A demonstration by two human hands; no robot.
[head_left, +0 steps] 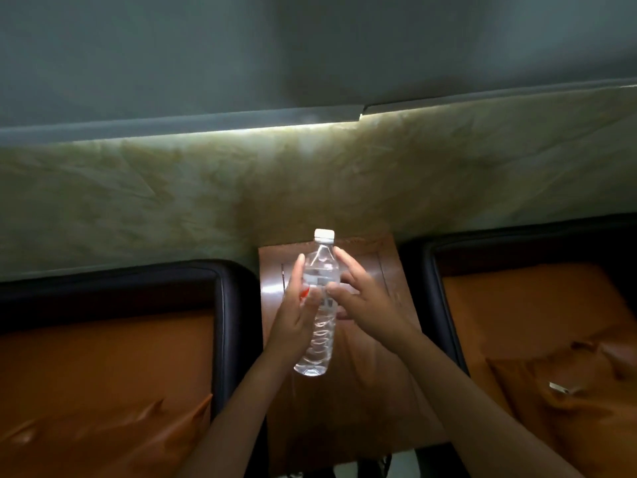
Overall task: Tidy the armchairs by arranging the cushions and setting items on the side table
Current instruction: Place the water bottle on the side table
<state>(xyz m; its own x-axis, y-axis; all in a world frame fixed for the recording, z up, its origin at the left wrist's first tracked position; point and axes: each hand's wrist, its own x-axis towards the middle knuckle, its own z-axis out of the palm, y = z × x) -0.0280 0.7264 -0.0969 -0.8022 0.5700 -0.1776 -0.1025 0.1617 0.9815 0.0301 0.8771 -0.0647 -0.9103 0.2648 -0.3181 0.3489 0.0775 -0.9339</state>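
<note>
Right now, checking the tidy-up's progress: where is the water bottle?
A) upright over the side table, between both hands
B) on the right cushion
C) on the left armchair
A: the water bottle is upright over the side table, left hand and right hand holding it.

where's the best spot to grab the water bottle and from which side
Wrap the bottle at its ribbed lower body, level from the near side: it looks upright on the side table, wall behind, armchairs either side.
</note>
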